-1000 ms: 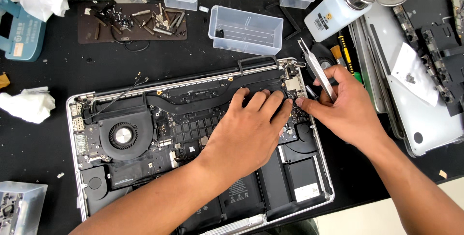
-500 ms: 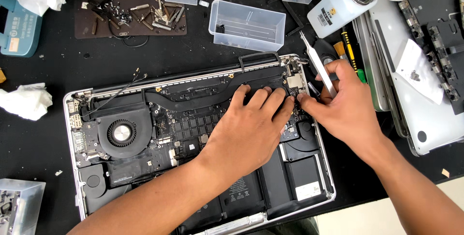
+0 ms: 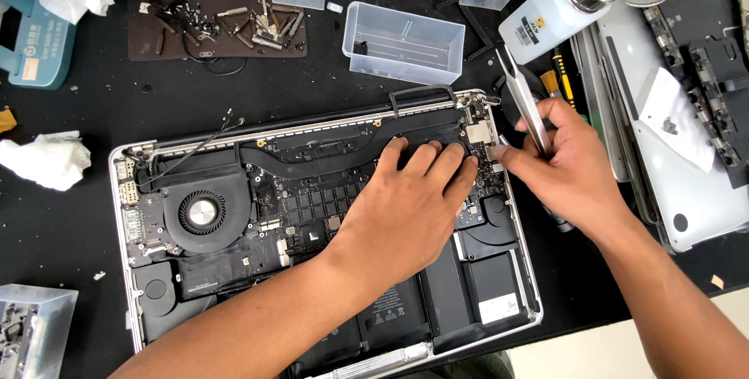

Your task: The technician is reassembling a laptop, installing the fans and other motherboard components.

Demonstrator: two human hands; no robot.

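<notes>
Your left hand (image 3: pixel 406 211) lies spread flat on the opened silver laptop's black logic board (image 3: pixel 328 200) on the worktop, while your right hand (image 3: pixel 573 168) (nearer that corner) pinches slim metal tweezers (image 3: pixel 524 106), tips angled down-left toward the board's top-right corner.

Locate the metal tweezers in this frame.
In the head view the metal tweezers are in the right hand, right of centre, standing over the opened laptop's top right corner, just below the white bottle.
</notes>
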